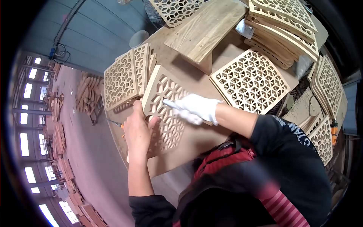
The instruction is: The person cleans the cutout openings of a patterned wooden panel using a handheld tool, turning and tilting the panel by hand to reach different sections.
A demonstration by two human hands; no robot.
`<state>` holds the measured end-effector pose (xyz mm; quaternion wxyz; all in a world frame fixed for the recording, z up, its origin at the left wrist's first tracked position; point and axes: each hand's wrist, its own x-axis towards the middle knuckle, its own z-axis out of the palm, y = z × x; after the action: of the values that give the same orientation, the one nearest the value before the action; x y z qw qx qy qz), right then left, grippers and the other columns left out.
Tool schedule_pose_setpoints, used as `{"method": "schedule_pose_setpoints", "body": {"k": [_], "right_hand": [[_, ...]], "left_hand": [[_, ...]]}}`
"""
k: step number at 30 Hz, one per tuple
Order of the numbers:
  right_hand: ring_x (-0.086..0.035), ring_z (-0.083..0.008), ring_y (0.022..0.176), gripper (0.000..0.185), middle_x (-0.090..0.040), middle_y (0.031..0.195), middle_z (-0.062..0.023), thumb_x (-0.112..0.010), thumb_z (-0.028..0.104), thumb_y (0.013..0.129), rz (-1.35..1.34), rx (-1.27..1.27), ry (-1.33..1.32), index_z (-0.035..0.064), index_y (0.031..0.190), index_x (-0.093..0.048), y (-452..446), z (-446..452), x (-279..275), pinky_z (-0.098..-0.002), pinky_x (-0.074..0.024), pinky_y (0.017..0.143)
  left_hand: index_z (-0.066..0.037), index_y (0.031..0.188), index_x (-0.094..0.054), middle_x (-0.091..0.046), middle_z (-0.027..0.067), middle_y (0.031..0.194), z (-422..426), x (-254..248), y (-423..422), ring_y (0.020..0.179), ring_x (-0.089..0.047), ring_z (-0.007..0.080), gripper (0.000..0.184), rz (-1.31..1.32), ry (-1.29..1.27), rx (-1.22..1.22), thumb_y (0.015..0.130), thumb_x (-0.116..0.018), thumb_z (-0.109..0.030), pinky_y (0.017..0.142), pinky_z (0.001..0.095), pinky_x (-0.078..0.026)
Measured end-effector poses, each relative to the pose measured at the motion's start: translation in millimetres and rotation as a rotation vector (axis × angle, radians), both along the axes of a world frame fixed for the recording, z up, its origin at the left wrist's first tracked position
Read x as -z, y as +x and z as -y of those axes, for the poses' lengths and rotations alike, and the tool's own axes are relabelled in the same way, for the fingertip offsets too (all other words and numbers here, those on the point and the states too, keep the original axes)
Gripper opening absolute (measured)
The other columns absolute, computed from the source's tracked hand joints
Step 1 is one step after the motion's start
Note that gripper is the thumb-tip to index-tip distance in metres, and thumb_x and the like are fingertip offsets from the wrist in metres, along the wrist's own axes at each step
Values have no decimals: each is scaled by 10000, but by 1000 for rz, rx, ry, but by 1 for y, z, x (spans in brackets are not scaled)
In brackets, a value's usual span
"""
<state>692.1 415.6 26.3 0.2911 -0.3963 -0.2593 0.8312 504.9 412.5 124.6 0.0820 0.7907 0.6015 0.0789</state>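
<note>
The left hand (138, 128), bare, has its grip clamped on the edge of a wooden lattice panel (165, 117), tilted above the counter (200, 137). The white-gloved right hand (198, 108) has its grip closed around a grey rod-like tool (168, 103), its tip over the panel's openwork. Beyond stands a wooden plank stand (208, 32), with another lattice panel stack (250, 81) just beside it.
</note>
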Motion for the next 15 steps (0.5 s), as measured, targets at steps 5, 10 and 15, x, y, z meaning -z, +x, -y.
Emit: {"method": "schedule_pose_setpoints", "body": {"k": [5, 10, 15], "right_hand": [[-329, -67, 343, 262, -433, 529, 44, -467, 279, 1006, -46, 31, -14, 77, 875, -572, -17, -7, 16, -245, -216, 298], [-326, -61, 345, 236, -406, 531, 47, -464, 267, 1000, 7, -22, -55, 88, 905, -584, -5, -1, 8, -239, -216, 297], [-315, -59, 344, 228, -397, 511, 69, -483, 265, 989, -46, -60, -26, 95, 878, -587, 1, 2, 10, -232, -223, 302]], "left_hand": [[-9, 1035, -478, -625, 190, 689, 4, 2, 5, 679, -623, 406, 434, -10, 14, -3, 742, -794, -59, 621, 481, -458], [-27, 1043, -478, -643, 181, 703, 1, 0, 2, 681, -629, 408, 443, -41, 13, 11, 751, -803, -97, 621, 487, -461], [-19, 1043, -481, -640, 180, 684, 3, 3, 4, 683, -639, 402, 426, -5, 26, 15, 759, -792, -82, 632, 475, -474]]}}
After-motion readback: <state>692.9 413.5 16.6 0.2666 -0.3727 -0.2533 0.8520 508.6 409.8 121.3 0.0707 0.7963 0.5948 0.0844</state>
